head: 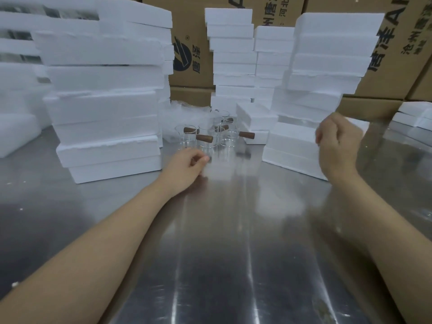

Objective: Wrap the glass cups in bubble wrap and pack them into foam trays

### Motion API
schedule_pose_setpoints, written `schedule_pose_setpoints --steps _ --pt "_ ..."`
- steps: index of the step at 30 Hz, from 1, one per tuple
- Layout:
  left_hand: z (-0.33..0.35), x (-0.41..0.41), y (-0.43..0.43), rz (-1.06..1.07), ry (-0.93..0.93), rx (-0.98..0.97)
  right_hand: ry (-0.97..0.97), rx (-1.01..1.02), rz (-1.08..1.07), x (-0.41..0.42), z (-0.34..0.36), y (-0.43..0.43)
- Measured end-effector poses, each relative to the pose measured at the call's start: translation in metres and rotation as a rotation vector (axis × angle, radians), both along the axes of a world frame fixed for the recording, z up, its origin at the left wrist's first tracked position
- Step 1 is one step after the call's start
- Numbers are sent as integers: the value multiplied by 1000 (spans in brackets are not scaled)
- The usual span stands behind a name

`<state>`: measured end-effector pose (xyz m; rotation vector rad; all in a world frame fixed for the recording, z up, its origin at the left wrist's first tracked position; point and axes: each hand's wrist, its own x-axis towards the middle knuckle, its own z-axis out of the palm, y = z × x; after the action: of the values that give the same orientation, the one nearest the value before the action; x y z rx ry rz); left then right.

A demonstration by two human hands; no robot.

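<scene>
glass cups grouped on a steel table between stacks of foam trays, both hands held near them

the glass cups point(205, 136), clear with brown wooden handles, are set just beyond the left hand point(187, 164), whose fingers are loosely curled and nothing is gripped; the right hand point(336, 146) is raised in front of a stack of foam trays point(292, 146), fingers loosely curled, nothing seen held; crumpled bubble wrap point(184, 118) is seen behind the cups on the table point(222, 242)

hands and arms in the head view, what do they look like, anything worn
Two bare forearms reach in from the bottom corners. No sleeves, gloves, watch or bracelet show. The left hand and right hand appear bare too; motion blur hides any small ring.
</scene>
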<state>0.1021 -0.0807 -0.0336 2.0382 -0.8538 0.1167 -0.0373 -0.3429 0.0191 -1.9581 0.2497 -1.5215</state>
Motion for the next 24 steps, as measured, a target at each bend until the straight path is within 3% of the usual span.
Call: schedule_pose_setpoints --steps 4,7,16,20,24 --pt "-6 4 -5 100 -300 176 504 83 219 27 -27 64" --pt "-9 7 -10 218 -345 296 841 -93 147 37 -46 74" --pt "-1 46 -24 383 -285 425 895 -311 159 34 -46 73" --pt "0 60 -25 334 -213 361 904 -341 151 35 -48 71" --pt "-1 58 -26 343 -255 294 891 -324 185 39 -47 68"
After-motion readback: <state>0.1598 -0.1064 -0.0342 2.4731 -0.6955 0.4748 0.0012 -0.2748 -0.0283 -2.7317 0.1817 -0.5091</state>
